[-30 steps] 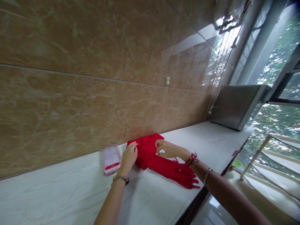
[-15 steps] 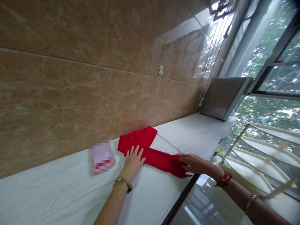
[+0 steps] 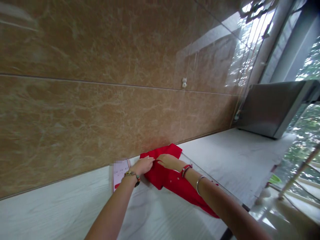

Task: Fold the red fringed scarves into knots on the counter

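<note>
A red scarf (image 3: 172,183) lies folded on the white marbled surface, its upper end against the tiled wall and its long part slanting down to the right under my right forearm. My left hand (image 3: 144,164) is closed, fingertips pinching the cloth near the fold. Right beside it, my right hand (image 3: 170,162) has its fingers bent down and gripping the red cloth too. The fingertips of both hands nearly meet. A pale pink and white packet (image 3: 120,173), partly blurred, rests just left of my left wrist.
Brown marble tiles (image 3: 100,120) form the wall behind, with a small white fitting (image 3: 184,82). A grey metal box-like object (image 3: 270,106) stands at the far right end. Beyond the right edge are a green item (image 3: 275,179) and a rack (image 3: 300,166) by the window.
My right hand has left the fringed end and moved left, up beside my left hand. My left hand has gone from lying flat to pinching the scarf. The view has shifted.
</note>
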The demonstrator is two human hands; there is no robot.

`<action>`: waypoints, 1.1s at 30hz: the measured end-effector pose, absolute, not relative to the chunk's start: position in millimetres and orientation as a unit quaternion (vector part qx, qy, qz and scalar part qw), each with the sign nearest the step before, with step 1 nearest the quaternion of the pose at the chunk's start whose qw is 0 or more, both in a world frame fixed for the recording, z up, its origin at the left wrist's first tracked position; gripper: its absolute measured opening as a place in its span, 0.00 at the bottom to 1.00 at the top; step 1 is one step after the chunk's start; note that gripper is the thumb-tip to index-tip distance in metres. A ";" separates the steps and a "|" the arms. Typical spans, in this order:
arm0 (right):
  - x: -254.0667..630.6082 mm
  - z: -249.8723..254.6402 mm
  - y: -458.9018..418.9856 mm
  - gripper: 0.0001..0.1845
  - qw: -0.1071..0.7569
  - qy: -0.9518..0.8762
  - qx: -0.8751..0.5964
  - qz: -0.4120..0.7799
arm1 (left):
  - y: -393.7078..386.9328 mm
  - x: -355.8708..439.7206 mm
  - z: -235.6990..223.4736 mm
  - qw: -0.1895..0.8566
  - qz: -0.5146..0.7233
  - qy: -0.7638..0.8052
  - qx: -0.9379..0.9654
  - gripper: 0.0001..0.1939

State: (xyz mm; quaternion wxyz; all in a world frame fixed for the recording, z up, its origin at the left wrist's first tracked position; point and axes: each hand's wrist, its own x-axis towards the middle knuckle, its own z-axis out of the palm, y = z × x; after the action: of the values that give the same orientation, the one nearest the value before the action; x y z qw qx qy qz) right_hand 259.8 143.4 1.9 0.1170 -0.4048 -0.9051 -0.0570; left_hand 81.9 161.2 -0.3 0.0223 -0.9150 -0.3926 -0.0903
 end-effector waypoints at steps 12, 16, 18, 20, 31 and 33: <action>282.2 -31.7 162.5 0.20 0.140 -0.886 -0.442 -0.020 | 160.8 86.1 -1.7 0.057 -0.050 -0.407 -0.910 0.18; 284.0 -34.4 161.0 0.20 0.155 -0.869 -0.470 -0.019 | 160.6 82.3 1.7 0.054 -0.028 -0.414 -0.908 0.17; 284.1 -32.9 160.8 0.19 0.151 -0.864 -0.480 -0.026 | 161.4 85.2 2.6 0.055 -0.024 -0.409 -0.910 0.17; 284.0 -31.1 161.0 0.19 0.137 -0.865 -0.482 -0.035 | 162.5 88.6 1.4 0.043 -0.017 -0.395 -0.918 0.19; 301.1 -39.3 163.3 0.24 0.164 -0.849 -0.501 -0.036 | 161.1 88.8 5.1 0.005 -0.001 -0.387 -0.922 0.19; 299.4 -33.9 156.8 0.26 0.193 -0.842 -0.504 -0.016 | 151.9 91.7 1.8 0.022 -0.037 -0.403 -0.914 0.19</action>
State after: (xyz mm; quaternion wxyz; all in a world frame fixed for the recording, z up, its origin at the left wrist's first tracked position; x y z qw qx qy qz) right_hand 299.4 156.8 -33.9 0.1930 -0.5040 -0.8417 -0.0160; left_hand 91.7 151.9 1.8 0.0217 -0.9142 -0.4030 -0.0368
